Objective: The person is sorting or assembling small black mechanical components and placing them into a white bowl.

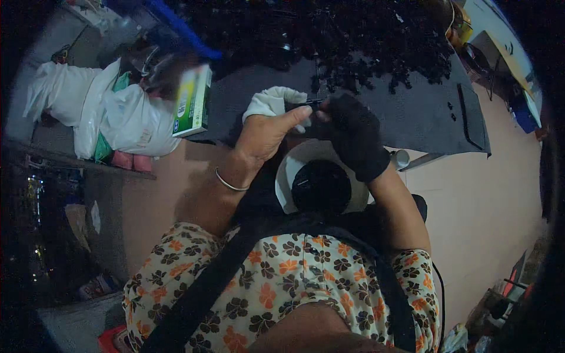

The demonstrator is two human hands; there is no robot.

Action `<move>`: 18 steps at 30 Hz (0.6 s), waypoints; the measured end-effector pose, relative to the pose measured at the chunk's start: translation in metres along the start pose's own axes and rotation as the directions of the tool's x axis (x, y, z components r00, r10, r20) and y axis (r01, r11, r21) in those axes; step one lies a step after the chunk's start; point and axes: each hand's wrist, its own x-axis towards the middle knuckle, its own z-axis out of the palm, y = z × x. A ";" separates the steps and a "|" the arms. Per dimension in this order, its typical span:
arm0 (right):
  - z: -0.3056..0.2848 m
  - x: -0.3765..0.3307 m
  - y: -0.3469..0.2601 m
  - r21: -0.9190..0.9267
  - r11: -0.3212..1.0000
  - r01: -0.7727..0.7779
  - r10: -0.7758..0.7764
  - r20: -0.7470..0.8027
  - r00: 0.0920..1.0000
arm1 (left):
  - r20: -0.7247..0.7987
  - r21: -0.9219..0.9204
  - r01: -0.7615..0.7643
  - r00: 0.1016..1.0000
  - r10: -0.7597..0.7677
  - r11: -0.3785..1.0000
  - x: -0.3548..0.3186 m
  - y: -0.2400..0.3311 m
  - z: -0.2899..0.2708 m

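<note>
My left hand (268, 132) is bare, with a thin bangle on its wrist, and its fingers hold a white cloth or glove (275, 101). My right hand (353, 135) wears a black glove and meets the left hand above my lap. Between the two hands sits a small thin dark part (310, 104), pinched at the fingertips. Below the hands lies a white round bowl (288, 176) with a dark mass inside it.
A dark mat (424, 112) on the floor carries a heap of many small black pieces (353, 41). A green and white box (193, 101) stands at the left beside white plastic bags (112, 112). The floor (488, 200) is pinkish.
</note>
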 end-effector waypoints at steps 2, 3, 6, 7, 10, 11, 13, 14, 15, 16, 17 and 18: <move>-0.005 0.001 0.005 -0.233 0.947 0.221 -0.212 0.064 0.975 | -0.001 0.001 0.014 1.000 -0.014 1.000 -0.001 0.000 -0.004; -0.007 0.003 0.006 -0.231 0.937 0.263 -0.251 0.080 0.965 | 0.032 -0.036 0.078 0.997 -0.077 0.996 -0.002 0.001 -0.008; -0.014 0.004 0.010 -0.248 0.900 0.358 -0.344 0.096 0.934 | 0.097 -0.102 0.176 0.981 -0.166 0.979 -0.003 -0.001 -0.014; -0.015 0.004 0.011 -0.267 0.873 0.407 -0.396 0.098 0.913 | 0.127 -0.131 0.212 0.972 -0.195 0.969 -0.004 -0.002 -0.015; -0.014 0.003 0.013 -0.234 0.888 0.396 -0.391 0.069 0.918 | 0.247 -0.264 0.298 0.940 -0.235 0.917 -0.004 0.003 -0.016; -0.014 0.003 0.012 -0.233 0.888 0.396 -0.391 0.069 0.918 | 0.246 -0.264 0.298 0.940 -0.235 0.917 -0.004 0.005 -0.013; -0.015 0.004 0.011 -0.236 0.885 0.401 -0.410 0.011 0.912 | 0.204 -0.291 0.296 0.948 -0.244 0.910 -0.006 0.009 -0.007; -0.015 0.004 0.011 -0.237 0.885 0.400 -0.410 0.011 0.912 | 0.205 -0.291 0.297 0.948 -0.244 0.910 -0.006 0.009 -0.007; -0.016 0.005 0.011 -0.216 0.888 0.405 -0.412 0.016 0.911 | 0.222 -0.275 0.299 0.944 -0.242 0.914 -0.006 0.009 -0.007; -0.017 0.006 0.011 -0.194 0.891 0.410 -0.414 0.021 0.910 | 0.239 -0.260 0.301 0.941 -0.241 0.918 -0.006 0.010 -0.008; -0.016 0.006 0.010 -0.192 0.892 0.410 -0.414 0.021 0.910 | 0.238 -0.259 0.302 0.941 -0.242 0.917 -0.006 0.012 -0.009; -0.015 0.005 0.009 -0.208 0.893 0.400 -0.394 0.073 0.916 | 0.220 -0.006 0.222 0.952 -0.215 0.975 -0.007 0.015 -0.010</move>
